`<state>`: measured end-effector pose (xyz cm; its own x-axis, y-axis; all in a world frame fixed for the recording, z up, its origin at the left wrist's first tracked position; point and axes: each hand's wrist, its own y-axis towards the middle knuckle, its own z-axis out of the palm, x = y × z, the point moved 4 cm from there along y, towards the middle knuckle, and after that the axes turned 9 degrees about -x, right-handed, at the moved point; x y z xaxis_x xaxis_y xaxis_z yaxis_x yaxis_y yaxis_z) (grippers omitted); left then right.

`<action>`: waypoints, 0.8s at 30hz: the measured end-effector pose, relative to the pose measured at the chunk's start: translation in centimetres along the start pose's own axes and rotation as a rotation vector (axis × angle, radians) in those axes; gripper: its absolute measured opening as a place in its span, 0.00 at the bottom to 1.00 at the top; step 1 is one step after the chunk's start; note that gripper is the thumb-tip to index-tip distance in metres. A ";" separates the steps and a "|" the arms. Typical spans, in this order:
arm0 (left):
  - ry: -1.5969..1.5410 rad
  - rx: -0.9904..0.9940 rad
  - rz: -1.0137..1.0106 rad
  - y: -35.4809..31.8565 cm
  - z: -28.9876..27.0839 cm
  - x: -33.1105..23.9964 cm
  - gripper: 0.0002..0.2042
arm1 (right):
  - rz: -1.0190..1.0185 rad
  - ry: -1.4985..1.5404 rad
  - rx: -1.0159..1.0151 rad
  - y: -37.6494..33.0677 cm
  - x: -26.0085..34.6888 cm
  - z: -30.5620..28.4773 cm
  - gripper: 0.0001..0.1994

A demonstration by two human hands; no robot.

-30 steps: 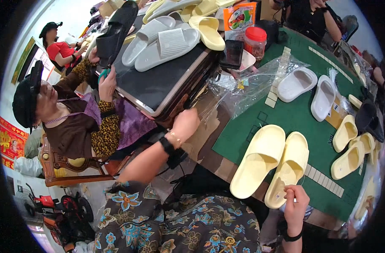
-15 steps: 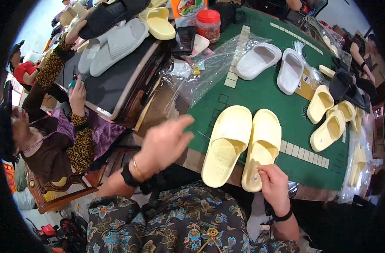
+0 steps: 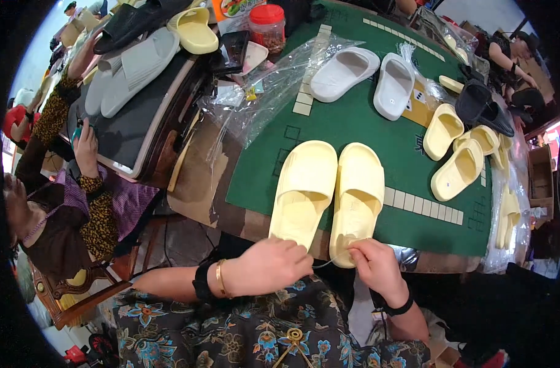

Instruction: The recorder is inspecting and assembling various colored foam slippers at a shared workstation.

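Observation:
Two pale yellow slide sandals lie side by side, soles down, toes pointing away from me. The left slide (image 3: 304, 190) has its heel partly hidden behind my left hand (image 3: 264, 267), which is closed. From its fingers a thin pale strand (image 3: 324, 265) runs across to the heel of the right slide (image 3: 357, 205). At that heel my right hand (image 3: 378, 267) is closed in a pinch, thumb and fingers together where the strand ends. The pinched part itself is hidden by the fingers.
A green mat (image 3: 261, 172) covers the table. White slides (image 3: 344, 73) lie behind, more yellow slides (image 3: 458, 168) at the right. Clear plastic film (image 3: 268, 104) and a red-lidded jar (image 3: 267, 29) are farther back. On the left, a person handles grey slides (image 3: 136, 76) on a black-topped surface.
My left hand has moved right and down, from beside the slides to their heels, and its fingers have closed. The right hand remains at the right slide's heel. The whole view has shifted slightly.

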<state>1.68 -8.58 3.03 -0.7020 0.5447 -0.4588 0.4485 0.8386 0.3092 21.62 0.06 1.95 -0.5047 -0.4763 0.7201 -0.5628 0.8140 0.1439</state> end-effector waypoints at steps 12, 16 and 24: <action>0.060 0.096 -0.230 0.5 2.4 3.5 0.07 | 0.033 -0.154 0.242 2.8 -1.4 1.6 0.06; 0.293 -0.182 -0.305 3.1 1.9 5.9 0.04 | 0.051 -0.129 -0.090 5.2 -1.2 0.8 0.10; 0.063 -0.662 -0.358 2.4 -0.9 7.3 0.05 | 0.112 0.030 -0.283 5.0 -2.5 -1.8 0.09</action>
<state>-2.82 -2.62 1.16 -0.7813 0.2220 -0.5833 -0.2252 0.7713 0.5953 21.25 5.92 2.15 -0.5314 -0.3716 0.7613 -0.2975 0.9233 0.2430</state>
